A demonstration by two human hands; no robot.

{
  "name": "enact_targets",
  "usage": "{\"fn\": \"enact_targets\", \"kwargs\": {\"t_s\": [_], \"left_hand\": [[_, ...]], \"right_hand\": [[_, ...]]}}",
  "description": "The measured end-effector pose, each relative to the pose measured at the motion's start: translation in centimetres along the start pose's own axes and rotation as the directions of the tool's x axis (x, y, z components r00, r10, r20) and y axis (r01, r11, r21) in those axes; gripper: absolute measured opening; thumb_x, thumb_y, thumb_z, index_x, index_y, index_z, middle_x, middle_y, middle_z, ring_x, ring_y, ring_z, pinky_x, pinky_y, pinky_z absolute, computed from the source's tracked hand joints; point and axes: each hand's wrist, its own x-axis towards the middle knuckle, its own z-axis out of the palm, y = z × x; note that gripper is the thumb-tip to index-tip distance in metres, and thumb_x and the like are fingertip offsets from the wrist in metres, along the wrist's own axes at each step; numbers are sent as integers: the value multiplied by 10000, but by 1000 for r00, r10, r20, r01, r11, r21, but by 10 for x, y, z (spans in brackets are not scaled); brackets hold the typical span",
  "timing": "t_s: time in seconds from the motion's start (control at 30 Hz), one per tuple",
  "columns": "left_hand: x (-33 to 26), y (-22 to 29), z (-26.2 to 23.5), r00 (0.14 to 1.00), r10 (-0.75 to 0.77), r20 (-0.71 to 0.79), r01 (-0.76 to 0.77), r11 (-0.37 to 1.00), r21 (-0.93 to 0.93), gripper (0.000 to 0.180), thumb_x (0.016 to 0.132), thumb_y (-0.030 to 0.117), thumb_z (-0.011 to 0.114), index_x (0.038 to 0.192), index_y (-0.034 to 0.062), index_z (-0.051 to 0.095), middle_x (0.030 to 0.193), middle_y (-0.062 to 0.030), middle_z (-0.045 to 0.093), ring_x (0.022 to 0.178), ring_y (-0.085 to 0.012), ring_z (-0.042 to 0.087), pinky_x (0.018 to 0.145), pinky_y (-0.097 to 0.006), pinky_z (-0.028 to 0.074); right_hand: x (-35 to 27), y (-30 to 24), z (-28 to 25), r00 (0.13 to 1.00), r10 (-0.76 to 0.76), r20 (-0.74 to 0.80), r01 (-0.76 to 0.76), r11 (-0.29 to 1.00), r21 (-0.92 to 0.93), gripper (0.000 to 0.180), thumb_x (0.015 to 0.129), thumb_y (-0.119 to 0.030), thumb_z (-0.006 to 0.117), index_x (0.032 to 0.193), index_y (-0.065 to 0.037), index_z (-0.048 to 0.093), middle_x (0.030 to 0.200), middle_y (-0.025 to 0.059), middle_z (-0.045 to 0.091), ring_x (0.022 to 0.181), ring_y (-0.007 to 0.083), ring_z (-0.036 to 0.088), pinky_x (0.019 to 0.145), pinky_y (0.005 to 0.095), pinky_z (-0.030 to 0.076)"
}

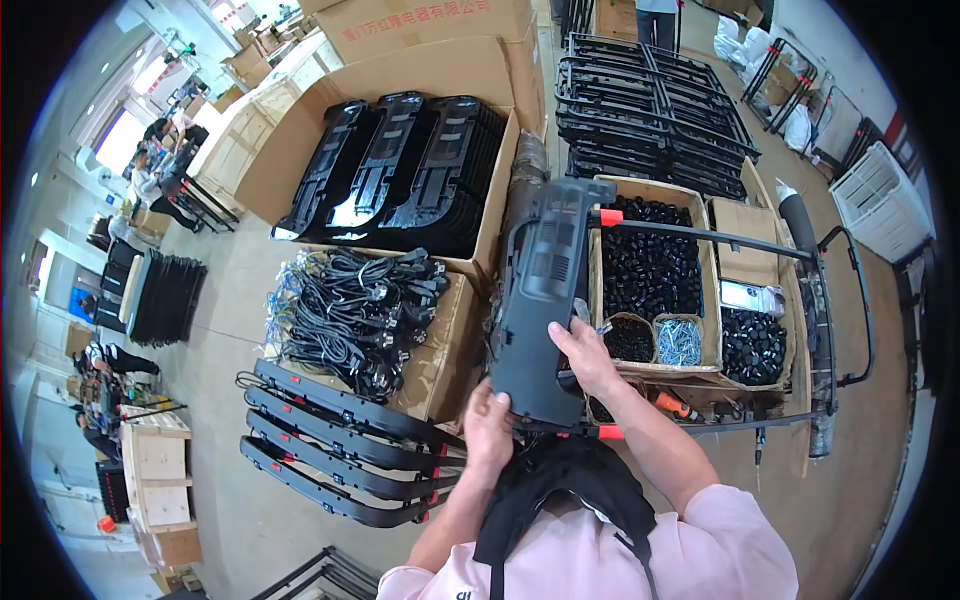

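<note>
A worker's left hand (pixel 487 425) grips the lower edge of a long, matte dark-grey plastic panel (pixel 540 300), while the right hand (pixel 585 357) clasps its right side, holding it upright above a black tubular metal frame (pixel 740 243) with orange end caps. Behind sit cardboard boxes of small black plastic parts (pixel 648 265), silvery screws (pixel 680 341), coiled black power cords (pixel 350 305) and glossy moulded black panels (pixel 400 170).
</note>
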Motion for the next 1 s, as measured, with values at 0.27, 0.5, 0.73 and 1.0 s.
{"fn": "enact_targets", "kwargs": {"t_s": [0.27, 0.5, 0.73, 1.0], "left_hand": [[-7, -17, -40, 934, 322, 152, -261, 329, 907, 694, 946, 194, 737, 1517, -52, 428, 1452, -287, 536, 1349, -412, 535, 1149, -478, 424], [-2, -33, -57, 950, 164, 265, -307, 340, 889, 729, 997, 115, 611, 1604, -109, 275, 1620, -344, 380, 1524, -471, 367, 1270, -501, 287], [-5, -30, -56, 961, 127, 247, -277, 382, 882, 695, 1024, 93, 564, 1609, -119, 254, 1630, -353, 358, 1527, -471, 364, 1277, -462, 279], [-16, -25, -49, 982, 146, 117, -173, 476, 862, 674, 1031, 115, 581, 1623, -49, 303, 1609, -287, 430, 1489, -382, 450, 1233, -418, 356]], "right_hand": [[1, 42, 9, 972, 233, 15, -230, 940, 252, 290, 1068, -133, 616, 1311, 25, 640, 1220, 101, 730, 1103, 199, 690, 1004, 361, 548], [10, 73, 2, 942, 324, 84, -334, 904, 268, 349, 1068, -162, 641, 1356, 31, 600, 1317, 139, 687, 1203, 248, 650, 1084, 412, 513], [10, 79, 2, 946, 302, 114, -322, 906, 275, 353, 1066, -163, 645, 1350, 42, 601, 1309, 153, 690, 1203, 257, 646, 1076, 412, 510], [3, 54, -26, 912, 410, 21, -402, 901, -165, 509, 1012, -274, 720, 1392, 43, 595, 1204, 125, 720, 1027, 205, 706, 837, 390, 604]]}}
